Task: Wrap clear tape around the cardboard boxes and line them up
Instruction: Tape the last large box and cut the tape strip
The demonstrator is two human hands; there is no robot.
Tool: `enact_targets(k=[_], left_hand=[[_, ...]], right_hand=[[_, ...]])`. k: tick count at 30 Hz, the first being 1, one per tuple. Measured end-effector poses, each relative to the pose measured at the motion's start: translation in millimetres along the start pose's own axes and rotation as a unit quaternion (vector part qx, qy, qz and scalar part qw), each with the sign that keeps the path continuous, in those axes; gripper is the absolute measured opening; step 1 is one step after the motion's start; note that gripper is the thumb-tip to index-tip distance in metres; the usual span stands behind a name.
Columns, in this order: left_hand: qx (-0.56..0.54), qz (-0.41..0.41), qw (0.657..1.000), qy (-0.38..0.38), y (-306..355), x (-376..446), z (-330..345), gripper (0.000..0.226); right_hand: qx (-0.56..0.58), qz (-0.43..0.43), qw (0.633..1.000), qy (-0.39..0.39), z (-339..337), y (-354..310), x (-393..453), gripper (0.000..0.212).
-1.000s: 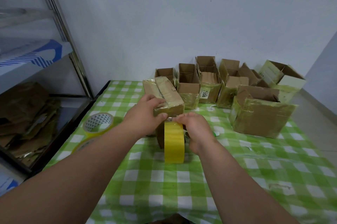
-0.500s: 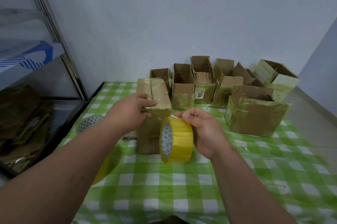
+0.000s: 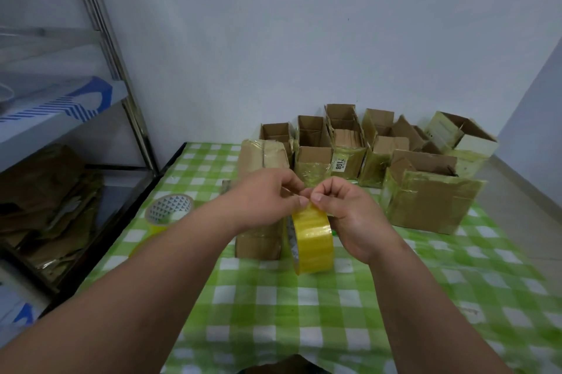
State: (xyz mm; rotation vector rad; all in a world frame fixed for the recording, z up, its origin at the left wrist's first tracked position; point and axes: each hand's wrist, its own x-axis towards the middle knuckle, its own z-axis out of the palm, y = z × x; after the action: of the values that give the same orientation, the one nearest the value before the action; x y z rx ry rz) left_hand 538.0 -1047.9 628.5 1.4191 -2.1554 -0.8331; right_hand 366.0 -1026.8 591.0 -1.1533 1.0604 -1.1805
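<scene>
Yellow roll: a roll (image 3: 311, 238) of yellowish clear tape stood on edge just over the green-and-white checked cloth (image 3: 273, 306), held at its top between both hands, in front of the box being wrapped.
Right hand: the right hand (image 3: 346, 215) curled round the roll's upper right side, thumb and forefinger pinched at the top edge.
Left hand: the left hand (image 3: 267, 200) met it from the left, fingertips pinched at the same spot, seemingly on the tape's loose end; the end itself was too small to make out.
Box: a closed box (image 3: 258, 157) stood upright on the cloth behind the hands, glossy with tape across its top, its lower half showing below the left wrist.
Row: open boxes (image 3: 313, 145) stood side by side at the far edge against the wall, most banded with tape.
Label: a white sticker (image 3: 340, 164) on one box in the row read "7108", turned sideways.
Big box: a bigger taped box (image 3: 428, 200) sat to the right, in front of the row.
Spare roll: a second roll (image 3: 168, 211) lay flat at the left, its core printed with small triangles.
Shelf: a metal rack (image 3: 100, 39) stood left of the table, flattened cardboard (image 3: 45, 203) piled on a lower level.
Shelf print: blue stripes marked a white item (image 3: 76, 102) on it; no words were legible.
</scene>
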Motion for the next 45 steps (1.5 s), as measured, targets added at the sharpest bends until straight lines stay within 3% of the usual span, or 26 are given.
enact_targets(k=[6,8,12,16,18,21,25,30,34,40,45], left_hand=[[-0.028,-0.022,0.999,0.017,12,-6,6,0.012],[0.003,-0.017,0.999,0.028,16,-9,6,0.004],[0.084,0.007,0.994,0.073,25,-17,6,0.008],[0.139,0.043,0.979,0.141,28,-23,4,0.010],[0.140,0.033,0.976,0.165,28,-24,-2,0.009],[0.091,-0.008,0.977,0.192,21,-26,-12,0.015],[-0.033,-0.054,0.976,0.210,14,-30,-21,0.020],[-0.103,-0.079,0.971,0.203,9,-36,-26,0.021],[-0.220,-0.109,0.944,0.219,1,-37,-35,0.019],[-0.243,-0.127,0.931,0.241,-9,-38,-45,0.018],[-0.276,-0.137,0.912,0.272,-19,-36,-62,0.016]], right_hand=[[-0.057,-0.022,0.998,0.026,1,-2,-11,0.024],[-0.086,-0.039,0.995,0.019,1,-5,-13,0.027],[-0.129,-0.080,0.988,0.008,0,-13,-18,0.018],[-0.082,-0.084,0.993,0.031,1,-15,-23,0.015],[-0.089,-0.080,0.992,0.031,-1,-12,-28,0.030],[-0.064,-0.043,0.997,0.001,-11,-5,-34,0.072],[-0.110,-0.053,0.988,-0.092,-12,-2,-37,0.055],[-0.088,-0.079,0.987,-0.106,-6,-18,-31,0.073],[-0.128,-0.105,0.979,-0.115,-6,-34,-23,0.084],[-0.164,-0.105,0.973,-0.126,-12,-50,-9,0.047],[-0.212,-0.097,0.966,-0.110,-28,-63,4,0.050]])
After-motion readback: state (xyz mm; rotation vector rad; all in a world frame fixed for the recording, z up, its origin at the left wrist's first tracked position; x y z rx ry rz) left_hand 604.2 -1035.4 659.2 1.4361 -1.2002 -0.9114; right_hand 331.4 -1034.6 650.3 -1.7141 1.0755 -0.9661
